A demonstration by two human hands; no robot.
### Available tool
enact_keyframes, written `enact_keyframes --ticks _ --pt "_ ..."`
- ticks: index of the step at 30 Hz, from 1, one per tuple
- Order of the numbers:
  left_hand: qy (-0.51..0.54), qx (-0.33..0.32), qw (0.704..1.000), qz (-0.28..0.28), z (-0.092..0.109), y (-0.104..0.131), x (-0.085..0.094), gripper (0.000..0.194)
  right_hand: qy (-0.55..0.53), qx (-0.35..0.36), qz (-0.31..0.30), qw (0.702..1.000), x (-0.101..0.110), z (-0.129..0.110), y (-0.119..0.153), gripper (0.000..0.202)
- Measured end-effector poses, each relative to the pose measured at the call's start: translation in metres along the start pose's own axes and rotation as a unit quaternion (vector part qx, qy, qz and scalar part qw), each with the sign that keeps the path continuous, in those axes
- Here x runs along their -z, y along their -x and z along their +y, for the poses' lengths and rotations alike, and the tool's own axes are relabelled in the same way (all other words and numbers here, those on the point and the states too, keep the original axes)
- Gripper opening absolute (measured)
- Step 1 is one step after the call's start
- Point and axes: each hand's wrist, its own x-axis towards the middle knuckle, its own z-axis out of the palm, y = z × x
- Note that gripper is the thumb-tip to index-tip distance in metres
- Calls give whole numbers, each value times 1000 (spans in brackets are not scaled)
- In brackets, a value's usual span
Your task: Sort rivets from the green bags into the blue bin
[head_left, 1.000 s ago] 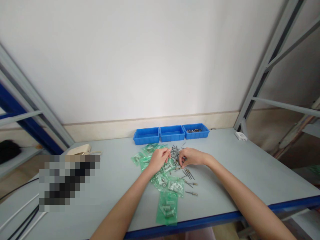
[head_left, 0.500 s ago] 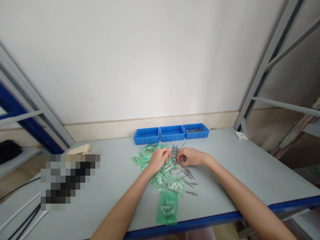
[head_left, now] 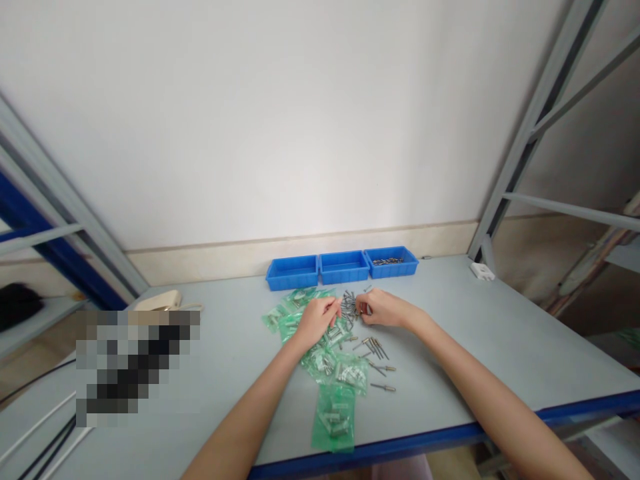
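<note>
My left hand (head_left: 317, 321) rests over the green plastic bags (head_left: 333, 417), its fingers bent together at the left edge of a pile of metal pins that look like blind rivets (head_left: 349, 305). Whatever those fingers hold is hidden. Across the pile, my right hand (head_left: 381, 308) has thumb and fingers curled into a pinch at the right edge. What lies between its fingertips is too small to make out. Several loose rivets (head_left: 375, 347) lie just below the right hand, and a single one (head_left: 383, 387) is closer to the front.
Three blue bins stand in a row by the wall: the left bin (head_left: 293, 280), the middle bin (head_left: 345, 275) and the right bin (head_left: 393, 269), which holds metal pins. A white socket (head_left: 481, 271) sits at right. Cables (head_left: 50, 443) run along the left.
My right hand has shifted slightly up and away from me along the edge of the pile, its fingers still curled. My left hand has stayed in place.
</note>
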Motion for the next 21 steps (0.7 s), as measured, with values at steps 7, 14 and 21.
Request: enact_keyframes --ticks 7,14,21 --pt "0 -3 1000 -3 0 0 1 45 -88 14 20 996 2 7 -2 26" --pt "30 -11 999 -6 2 0 1 38 -294 -18 93 951 -1 10 -8 20" --pt "142 -16 989 -37 2 -2 0 41 -405 -8 191 894 -24 2 -23 33"
